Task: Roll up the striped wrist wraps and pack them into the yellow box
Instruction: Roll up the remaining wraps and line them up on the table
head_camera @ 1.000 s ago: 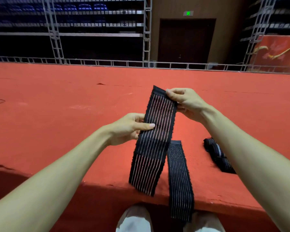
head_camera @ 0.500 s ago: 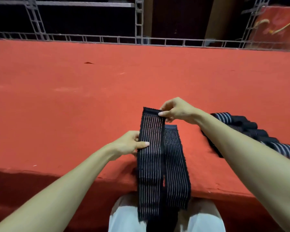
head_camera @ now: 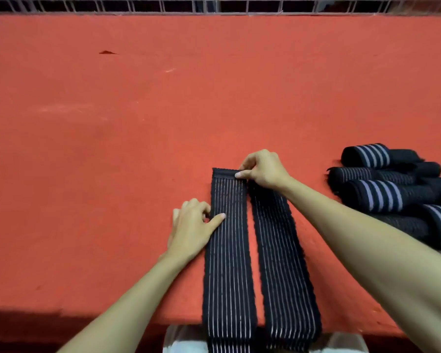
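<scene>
A striped wrist wrap (head_camera: 228,263) held two-handed on the red platform (head_camera: 138,149).
The right hand (head_camera: 264,169) pinches its far end; the left hand (head_camera: 191,230) grips its left edge, thumb on top. It hangs over the near edge, a second wrap (head_camera: 283,263) just beside it; rolled wraps (head_camera: 382,194) lie piled by the right edge.

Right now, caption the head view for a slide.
Left hand and right hand hold a striped wrap, rolled wraps nearby.

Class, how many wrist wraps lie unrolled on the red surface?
2. The left wrap is held by the left hand and right hand; the right wrap lies beside it. The rolled pile may hide more.
</scene>
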Demonstrator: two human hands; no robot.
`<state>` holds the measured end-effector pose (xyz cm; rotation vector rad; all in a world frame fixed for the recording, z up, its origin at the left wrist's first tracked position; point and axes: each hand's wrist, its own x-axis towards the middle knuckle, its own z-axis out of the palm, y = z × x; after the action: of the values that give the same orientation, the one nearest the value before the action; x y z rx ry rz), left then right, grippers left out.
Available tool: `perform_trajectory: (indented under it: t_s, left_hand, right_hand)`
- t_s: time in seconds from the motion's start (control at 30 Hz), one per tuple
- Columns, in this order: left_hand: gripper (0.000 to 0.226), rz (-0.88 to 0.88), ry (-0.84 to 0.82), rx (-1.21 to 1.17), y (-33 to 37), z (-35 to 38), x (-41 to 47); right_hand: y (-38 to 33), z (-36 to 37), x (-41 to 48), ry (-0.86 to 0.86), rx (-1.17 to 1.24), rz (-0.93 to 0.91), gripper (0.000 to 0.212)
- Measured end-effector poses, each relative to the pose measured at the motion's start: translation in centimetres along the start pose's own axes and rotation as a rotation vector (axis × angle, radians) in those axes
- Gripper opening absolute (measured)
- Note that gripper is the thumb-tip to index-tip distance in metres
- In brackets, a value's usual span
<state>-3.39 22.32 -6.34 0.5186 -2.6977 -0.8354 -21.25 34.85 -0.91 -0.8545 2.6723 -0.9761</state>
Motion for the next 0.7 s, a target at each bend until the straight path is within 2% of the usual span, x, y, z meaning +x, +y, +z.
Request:
perform_trajectory:
  t_s: [0.2,0.37,0.43,0.5,0.6,0.7]
  left_hand:
    - [0.029,-0.017,0.106,0.020,0.3,0.6,-0.2]
    - [0.021,0.045,0.119,-0.047,0.5,-0.1,-0.6]
    - [0.013,0.123,0.064,-0.058,1.5,-0.2,-0.7]
    - [0.011,0.190,-0.068,-0.115,3.4,0.1,-0.7]
    - [0.018,0.169,-0.226,-0.116,6.0,1.8,-0.7]
    - [0.022,0.080,-0.126,-0.095,7.3,4.0,-0.7]
  right_hand:
    - [0.7,2.7,1.2,0.000,-0.174,0.041,0.018]
    - [1.7,-0.6,-0.2,0.108,-0.109,0.019,0.015]
    - [2.8,-2.1,-1.4,0.130,-0.063,0.054,0.016]
    - [4.2,-3.2,-2.9,0.142,-0.024,0.091,0.013]
    - [6.7,-3.0,-4.7,0.149,0.056,0.133,0.011]
    - [9.0,-2.2,-5.6,0.184,0.179,0.175,0.010]
